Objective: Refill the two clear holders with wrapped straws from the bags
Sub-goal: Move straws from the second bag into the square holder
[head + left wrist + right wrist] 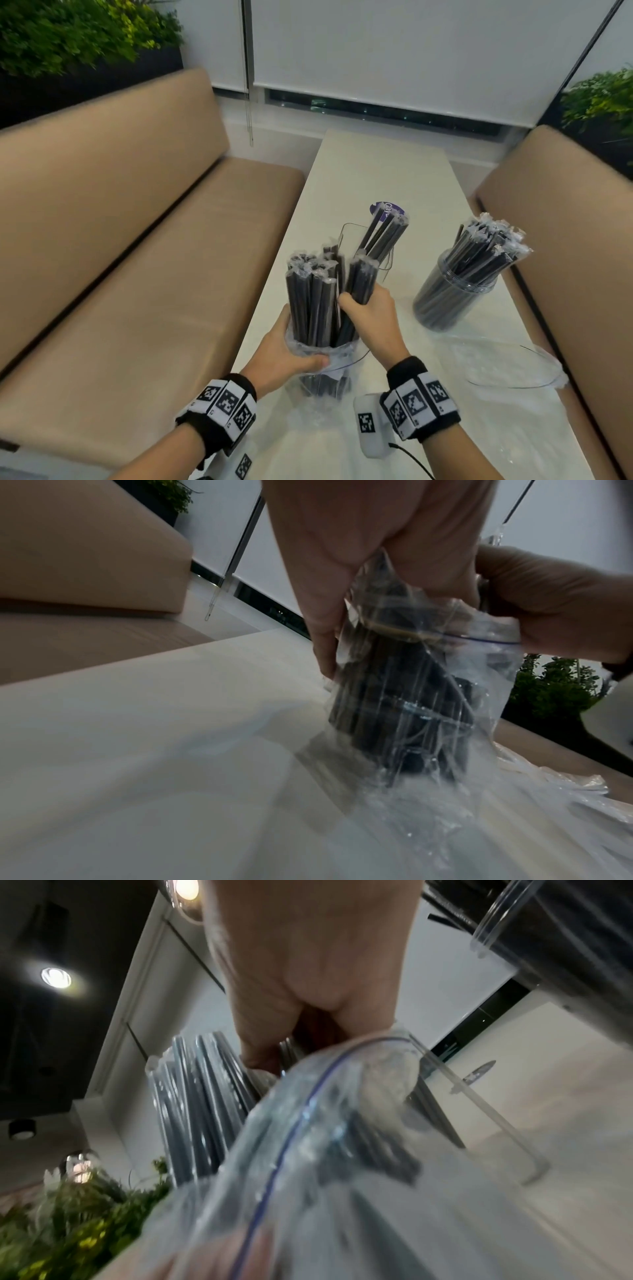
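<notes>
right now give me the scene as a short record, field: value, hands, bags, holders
left hand: grips the bag round its gathered mouth, standing on the table
right hand: grips a bundle of wrapped straws sticking out of that bag
straws in bag: many, upright, black
near holder: a few straws leaning inside, mostly unfilled
far holder: packed with straws
empty bag: flat on the table, to the right
benches: tan, on both sides of the table
</notes>
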The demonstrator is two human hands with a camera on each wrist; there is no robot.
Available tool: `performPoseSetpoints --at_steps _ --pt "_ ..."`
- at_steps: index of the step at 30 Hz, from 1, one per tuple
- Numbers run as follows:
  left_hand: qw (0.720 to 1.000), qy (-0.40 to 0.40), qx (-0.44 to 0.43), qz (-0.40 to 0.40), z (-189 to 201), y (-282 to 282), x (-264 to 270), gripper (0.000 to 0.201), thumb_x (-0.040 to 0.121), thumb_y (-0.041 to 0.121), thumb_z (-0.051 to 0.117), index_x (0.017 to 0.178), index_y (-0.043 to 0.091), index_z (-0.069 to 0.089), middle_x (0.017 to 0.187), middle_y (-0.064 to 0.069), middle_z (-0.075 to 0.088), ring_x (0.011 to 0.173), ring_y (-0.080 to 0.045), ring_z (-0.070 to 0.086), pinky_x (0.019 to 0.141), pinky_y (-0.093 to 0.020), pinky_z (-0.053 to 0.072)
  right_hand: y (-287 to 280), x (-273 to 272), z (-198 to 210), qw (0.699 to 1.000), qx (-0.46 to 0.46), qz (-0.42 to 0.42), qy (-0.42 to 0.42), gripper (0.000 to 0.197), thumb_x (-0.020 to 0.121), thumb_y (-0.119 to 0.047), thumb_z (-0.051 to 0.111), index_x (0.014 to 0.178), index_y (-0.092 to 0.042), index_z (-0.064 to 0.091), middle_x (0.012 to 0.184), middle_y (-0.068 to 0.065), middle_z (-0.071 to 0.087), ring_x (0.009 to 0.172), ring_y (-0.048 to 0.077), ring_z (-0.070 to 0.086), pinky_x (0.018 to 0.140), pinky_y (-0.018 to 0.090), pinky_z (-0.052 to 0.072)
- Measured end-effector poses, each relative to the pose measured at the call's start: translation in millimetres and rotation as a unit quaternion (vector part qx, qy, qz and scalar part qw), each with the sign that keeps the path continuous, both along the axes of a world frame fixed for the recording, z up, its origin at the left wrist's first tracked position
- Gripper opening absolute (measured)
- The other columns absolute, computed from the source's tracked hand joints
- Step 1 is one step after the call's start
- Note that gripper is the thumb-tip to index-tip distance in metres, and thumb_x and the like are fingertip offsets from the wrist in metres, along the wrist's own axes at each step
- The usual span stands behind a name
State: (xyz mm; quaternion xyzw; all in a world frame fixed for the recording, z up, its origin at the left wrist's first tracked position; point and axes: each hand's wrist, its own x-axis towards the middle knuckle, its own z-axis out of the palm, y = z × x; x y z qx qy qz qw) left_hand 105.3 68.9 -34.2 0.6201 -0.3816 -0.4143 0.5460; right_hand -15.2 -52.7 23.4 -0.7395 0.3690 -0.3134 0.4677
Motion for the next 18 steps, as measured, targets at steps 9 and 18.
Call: performPoseSetpoints --at_steps 9,18 --pt "1.000 -0.010 -0.002 -0.009 2.2 -4.5 -0.7 0.081 0.065 0.003 0.087 0.125 0.038 0.047 0.119 0.012 0.068 0.111 -0.005 0.065 0.089 -0.018 0.054 -31.6 -16.7 91.0 0.994 0.033 -0.057 -0.086 0.017 0.091 -0.011 0.055 0.080 0.001 0.057 0.075 0.009 0.058 0.069 0.020 0.056 0.073 0.046 0.057" --pt "0.999 0.050 -0.006 -0.001 -1.4 5.7 1.7 0.082 0.067 -0.007 0.083 0.127 0.034 0.044 0.127 0.002 0.062 0.109 -0.003 0.066 0.077 -0.014 0.055 -60.5 -21.5 208.6 0.948 -0.054 -0.091 -0.301 0.020 0.092 -0.002 0.054 0.086 -0.018 0.045 0.085 0.000 0.058 0.082 0.020 0.064 0.086 0.044 0.058"
